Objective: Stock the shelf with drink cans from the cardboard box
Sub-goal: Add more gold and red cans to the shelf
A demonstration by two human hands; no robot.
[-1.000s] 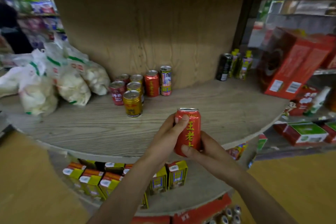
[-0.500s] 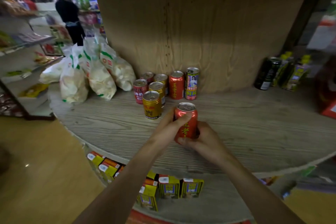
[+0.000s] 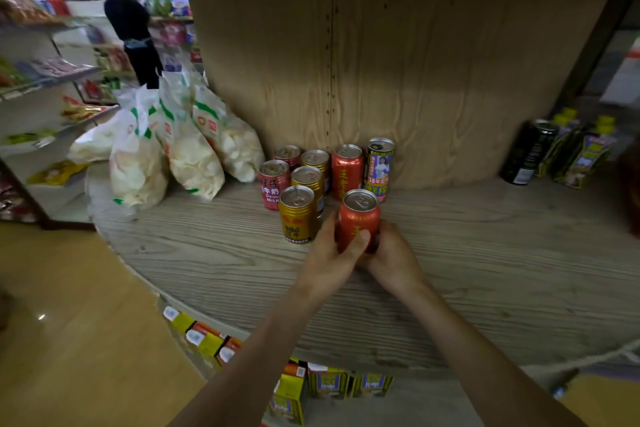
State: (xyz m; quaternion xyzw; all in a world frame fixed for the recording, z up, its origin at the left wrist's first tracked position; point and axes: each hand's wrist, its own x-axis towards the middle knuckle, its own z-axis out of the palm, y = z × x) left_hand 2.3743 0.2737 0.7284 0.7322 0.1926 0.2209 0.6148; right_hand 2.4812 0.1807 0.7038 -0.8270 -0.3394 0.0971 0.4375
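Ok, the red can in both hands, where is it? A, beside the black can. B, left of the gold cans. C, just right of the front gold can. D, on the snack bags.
C: the red can, gripped by the left hand and right hand, is just right of the front gold can.

Both arms are bare as far as the view shows them. The left forearm (image 3: 242, 367) and the right forearm (image 3: 485, 357) are slim and smooth, narrowing toward the wrists. The left hand (image 3: 329, 260) and the right hand (image 3: 393, 258) are bare too. The left thumb (image 3: 363, 236) has a short, rounded nail.
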